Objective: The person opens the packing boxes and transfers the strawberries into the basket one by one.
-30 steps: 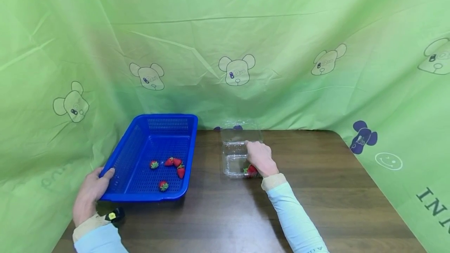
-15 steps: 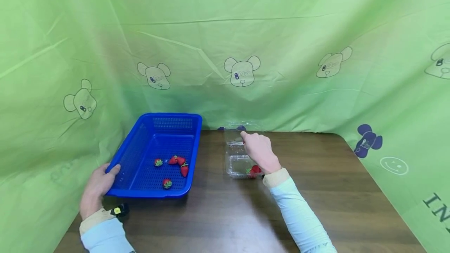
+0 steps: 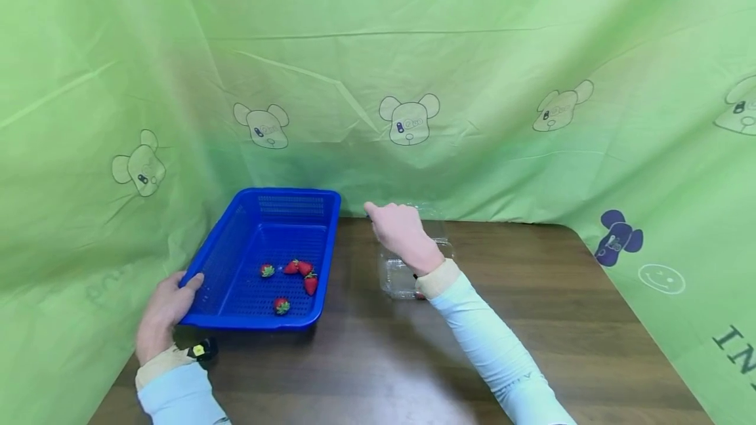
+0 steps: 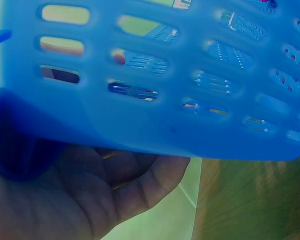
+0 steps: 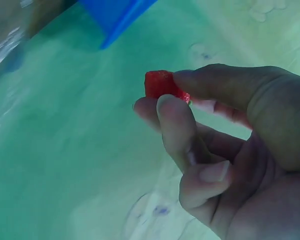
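My left hand [image 3: 165,310] grips the near left corner of a blue plastic basket [image 3: 248,325]; its thumb lies over the rim, and in the left wrist view its fingers [image 4: 150,187] curl beneath the slotted wall. Several strawberries [image 3: 304,268] with green leaves lie on the basket floor. My right hand [image 3: 401,231] is above the back left part of a clear hinged plastic box [image 3: 404,284]. Seen in the right wrist view, its thumb and fingertips pinch one red strawberry [image 5: 162,84]. The wrist covers much of the box, and just a sliver of red shows at its front.
The wooden table [image 3: 531,320] meets a green curtain [image 3: 472,169] with printed bear heads along its back and sides. A black device with a yellow mark [image 3: 201,350] is at the left wrist. The open lid [image 3: 434,218] stands up behind the box.
My right hand has lifted out of the box and moved left toward the basket with a strawberry in its fingers. The left hand keeps its grip on the basket.
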A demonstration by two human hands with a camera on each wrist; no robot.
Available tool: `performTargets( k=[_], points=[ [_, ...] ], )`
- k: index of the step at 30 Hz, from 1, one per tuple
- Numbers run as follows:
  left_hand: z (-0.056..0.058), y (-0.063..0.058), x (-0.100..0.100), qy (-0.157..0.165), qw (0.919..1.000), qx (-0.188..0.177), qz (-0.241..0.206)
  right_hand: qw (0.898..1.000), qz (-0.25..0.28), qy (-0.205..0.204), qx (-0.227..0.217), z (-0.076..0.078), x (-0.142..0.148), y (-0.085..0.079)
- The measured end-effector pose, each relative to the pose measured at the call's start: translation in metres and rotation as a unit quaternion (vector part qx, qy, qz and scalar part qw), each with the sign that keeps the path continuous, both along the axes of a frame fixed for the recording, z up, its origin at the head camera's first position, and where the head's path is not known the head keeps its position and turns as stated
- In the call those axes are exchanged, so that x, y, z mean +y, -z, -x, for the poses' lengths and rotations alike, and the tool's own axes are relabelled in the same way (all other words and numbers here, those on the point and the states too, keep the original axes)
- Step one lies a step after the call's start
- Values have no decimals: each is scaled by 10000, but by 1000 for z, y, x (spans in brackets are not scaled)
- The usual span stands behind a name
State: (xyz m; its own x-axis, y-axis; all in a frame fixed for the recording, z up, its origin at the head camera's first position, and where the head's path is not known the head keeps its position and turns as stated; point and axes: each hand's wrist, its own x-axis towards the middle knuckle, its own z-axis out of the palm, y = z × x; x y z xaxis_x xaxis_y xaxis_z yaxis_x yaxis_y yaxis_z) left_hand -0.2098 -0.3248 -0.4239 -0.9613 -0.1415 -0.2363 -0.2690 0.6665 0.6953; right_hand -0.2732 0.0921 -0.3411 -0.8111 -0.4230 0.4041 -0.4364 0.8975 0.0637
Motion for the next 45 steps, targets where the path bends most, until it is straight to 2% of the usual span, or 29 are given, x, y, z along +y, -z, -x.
performTargets(
  k=[6,11,15,19,26,29,35,40,45],
  points=[
    [2,1,1,-32,10000,-33,-42,9980,-60,-601,-163,-2,-39,-14],
    [4,2,2,-67,10000,-5,-50,9936,-640,-858,-362,-2,-73,-14],
    [7,4,4,-57,9998,173,61,9870,-1051,-1112,-492,-3,-96,-3],
    [7,5,6,-35,9996,230,131,9789,-1251,-1400,-808,-4,-117,12],
    [6,3,3,-117,9996,249,-21,9589,-1250,-2058,-1504,2,-151,35],
    [5,3,1,-128,9995,267,80,9485,-1213,-2258,-1862,4,-162,46],
    [1,4,1,-164,9997,188,16,9323,-1339,-2322,-2427,6,-173,70],
    [1,4,2,-168,9996,224,-10,9287,-1604,-2131,-2575,6,-177,84],
    [2,1,2,-153,9997,97,-138,9229,-1599,-1950,-2908,8,-178,88]
  ],
)
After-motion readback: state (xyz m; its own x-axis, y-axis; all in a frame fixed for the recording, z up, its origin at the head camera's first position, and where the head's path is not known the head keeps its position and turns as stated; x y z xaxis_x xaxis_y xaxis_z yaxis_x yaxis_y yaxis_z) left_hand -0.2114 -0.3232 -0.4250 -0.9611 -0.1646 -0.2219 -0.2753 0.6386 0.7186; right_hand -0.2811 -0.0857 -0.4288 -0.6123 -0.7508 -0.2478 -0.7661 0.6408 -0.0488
